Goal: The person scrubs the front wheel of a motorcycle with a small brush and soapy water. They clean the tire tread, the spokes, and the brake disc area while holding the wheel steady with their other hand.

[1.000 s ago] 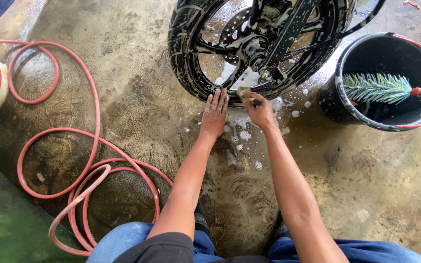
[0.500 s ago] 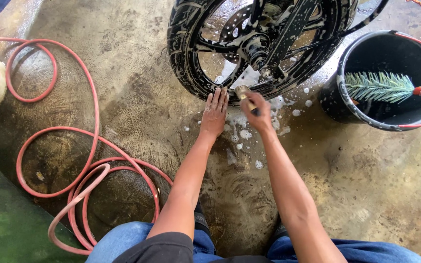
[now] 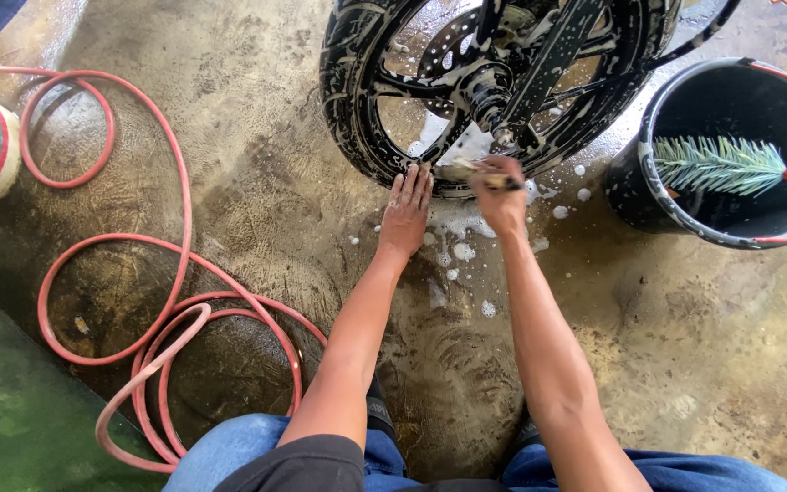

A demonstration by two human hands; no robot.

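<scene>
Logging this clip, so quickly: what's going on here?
A person crouches on wet concrete, scrubbing a soapy black motorcycle wheel. The left hand rests flat against the tyre's lower edge; the right hand grips a small brush against the rim. A black bucket holding a green bristle brush stands to the right, and a coiled red hose lies to the left.

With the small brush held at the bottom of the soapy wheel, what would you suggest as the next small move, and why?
Probably a short scrubbing stroke along the rim: the right hand grips a small brush pressed at the lowest part of the wheel, and the left hand lies flat against the tyre beside it, steadying it. Suds cover the spokes and speckle the floor, so washing looks unfinished.
</scene>
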